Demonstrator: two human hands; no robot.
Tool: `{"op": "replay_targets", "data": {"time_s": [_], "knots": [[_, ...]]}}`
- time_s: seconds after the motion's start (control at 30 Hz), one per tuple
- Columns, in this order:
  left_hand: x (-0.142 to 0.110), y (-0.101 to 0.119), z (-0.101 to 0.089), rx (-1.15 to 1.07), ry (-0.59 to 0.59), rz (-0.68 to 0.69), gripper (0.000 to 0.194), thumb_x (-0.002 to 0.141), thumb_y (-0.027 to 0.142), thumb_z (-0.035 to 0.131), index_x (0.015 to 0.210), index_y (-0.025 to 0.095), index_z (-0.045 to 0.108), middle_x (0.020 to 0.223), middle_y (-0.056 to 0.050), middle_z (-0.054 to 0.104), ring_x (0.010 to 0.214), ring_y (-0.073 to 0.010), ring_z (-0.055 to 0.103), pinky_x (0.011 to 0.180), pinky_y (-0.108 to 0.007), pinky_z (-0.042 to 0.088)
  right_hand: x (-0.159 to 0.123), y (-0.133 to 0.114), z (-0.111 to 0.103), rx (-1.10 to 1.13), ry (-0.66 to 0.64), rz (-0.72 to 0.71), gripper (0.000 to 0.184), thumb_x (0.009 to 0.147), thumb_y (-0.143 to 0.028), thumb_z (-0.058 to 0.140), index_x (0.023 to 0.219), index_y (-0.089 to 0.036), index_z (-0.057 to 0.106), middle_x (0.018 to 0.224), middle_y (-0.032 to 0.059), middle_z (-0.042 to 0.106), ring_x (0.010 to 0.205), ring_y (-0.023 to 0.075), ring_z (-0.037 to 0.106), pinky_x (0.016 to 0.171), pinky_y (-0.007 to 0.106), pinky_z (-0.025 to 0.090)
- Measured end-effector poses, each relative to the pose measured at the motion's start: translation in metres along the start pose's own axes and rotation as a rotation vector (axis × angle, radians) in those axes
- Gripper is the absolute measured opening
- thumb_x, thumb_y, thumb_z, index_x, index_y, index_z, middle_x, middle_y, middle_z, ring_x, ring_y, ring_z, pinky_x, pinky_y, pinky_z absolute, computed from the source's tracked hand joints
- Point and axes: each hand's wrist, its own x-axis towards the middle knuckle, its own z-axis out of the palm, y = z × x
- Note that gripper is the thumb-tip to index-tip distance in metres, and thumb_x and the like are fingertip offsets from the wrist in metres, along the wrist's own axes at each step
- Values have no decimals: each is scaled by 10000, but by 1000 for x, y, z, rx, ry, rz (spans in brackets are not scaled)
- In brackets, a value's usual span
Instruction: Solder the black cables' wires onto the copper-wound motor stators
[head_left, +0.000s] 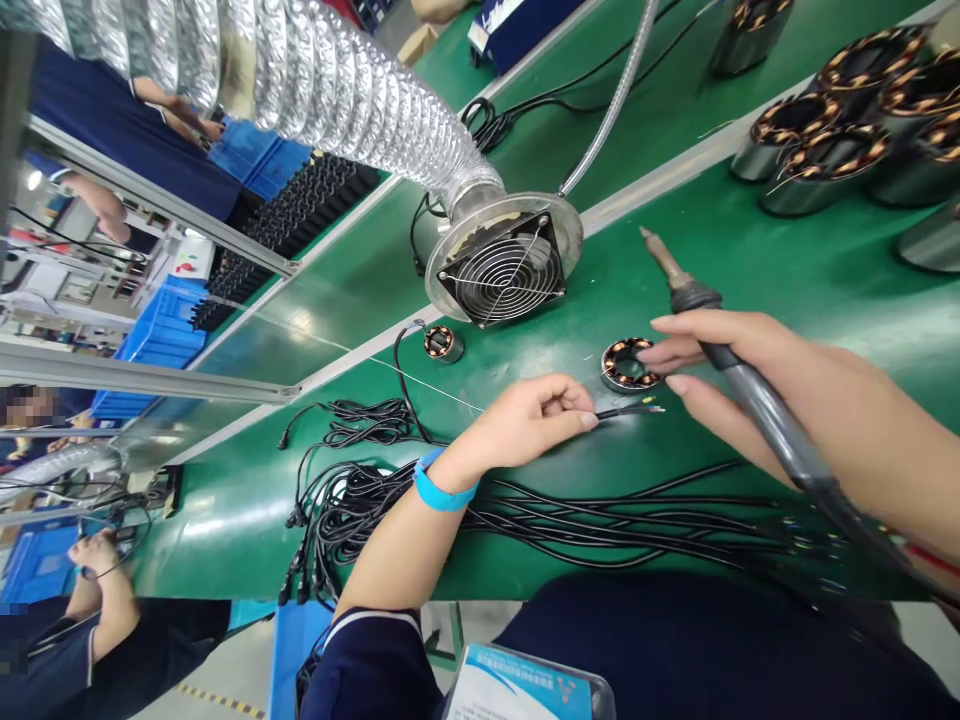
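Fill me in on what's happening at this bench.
A person's left hand pinches a black cable, its coloured wire ends close to a copper-wound ring. The right hand grips a soldering iron near the ring, its tip turned away from it. More cables lie on the bench, and a fan stands beyond the ring.

Pinching a black cable (622,411) near its split end in the left hand (544,415), with a blue band (442,487) at the wrist; gripping a soldering iron (739,385) in the right hand (836,400), just beside a copper-wound ring (621,383) on the green table (232,540). Near more black cables (360,510) and a fan (506,275).
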Motion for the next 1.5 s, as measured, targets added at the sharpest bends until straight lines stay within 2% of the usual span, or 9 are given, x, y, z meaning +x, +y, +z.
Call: {"op": "replay_targets", "data": {"time_s": [0.13, 0.4, 0.5, 0.67, 0.87, 1.0, 1.13, 1.33, 1.5], "knots": [[-1, 3, -4, -298, 12, -3, 529, 700, 611, 793, 795, 147, 559, 719, 14, 556, 598, -62, 436, 581, -227, 351, -3, -22, 4, 215, -4, 72, 407, 1000, -350, 539, 1403, -347, 479, 1073, 4, 712, 890, 142, 728, 793, 274, 631], [1, 2, -2, -416, 68, 38, 543, 620, 556, 878, 769, 163, 534, 651, 52, 509, 583, -60, 416, 563, -219, 335, 3, -36, 8, 461, 81, 307, 400, 890, -325, 669, 1273, -337, 554, 955, -18, 717, 816, 127, 720, 799, 242, 633], [0, 1, -1, -352, 69, 75, 507, 691, 569, 831, 801, 164, 547, 663, 54, 498, 587, -64, 398, 568, -226, 332, 4, -35, 11, 547, 97, 382, 376, 866, -333, 697, 1220, -300, 572, 889, -13, 723, 802, 140, 719, 749, 245, 630], [-2, 4, 3, -133, 73, 212, 426, 983, 517, 482, 797, 154, 603, 736, 7, 538, 701, -99, 469, 706, -253, 411, 8, -34, 20, 771, 27, 461, 361, 845, -335, 715, 1146, -251, 533, 772, -29, 686, 592, 121, 659, 565, 211, 582], [-1, 7, 4, -45, -23, 96, 404, 1004, 421, 486, 742, 148, 628, 762, -13, 631, 740, -107, 544, 752, -242, 442, 6, -34, 24, 659, 49, 401, 429, 829, -294, 715, 1197, -261, 498, 846, -25, 679, 630, 116, 681, 613, 215, 606], [1, 7, 3, -197, -106, 3, 411, 959, 484, 577, 745, 139, 642, 747, -19, 660, 734, -101, 591, 756, -240, 477, 3, -36, 22, 578, 22, 297, 364, 884, -274, 692, 1205, -261, 522, 861, -25, 683, 706, 95, 685, 690, 195, 605], [0, 7, 4, -421, -211, -95, 389, 866, 525, 691, 802, 153, 597, 649, 29, 612, 565, -73, 543, 574, -220, 437, 2, -37, 21, 501, 29, 187, 321, 917, -269, 675, 1207, -266, 538, 854, -31, 675, 737, 84, 669, 746, 196, 597], [8, 10, 5, -409, 214, -144, 188, 851, 132, 648, 698, 148, 541, 546, 89, 479, 515, -33, 395, 558, -191, 328, -4, -18, 18, 172, 52, 302, 496, 917, -429, 647, 1357, -264, 491, 1136, 69, 712, 923, 194, 710, 857, 382, 603], [17, 5, 5, -393, 323, -170, 215, 842, 55, 599, 663, 150, 527, 554, 91, 474, 536, -37, 413, 598, -201, 332, -11, 2, 19, -36, -24, 405, 597, 888, -518, 613, 1423, -288, 483, 1227, 85, 702, 981, 263, 719, 811, 422, 579]]}}
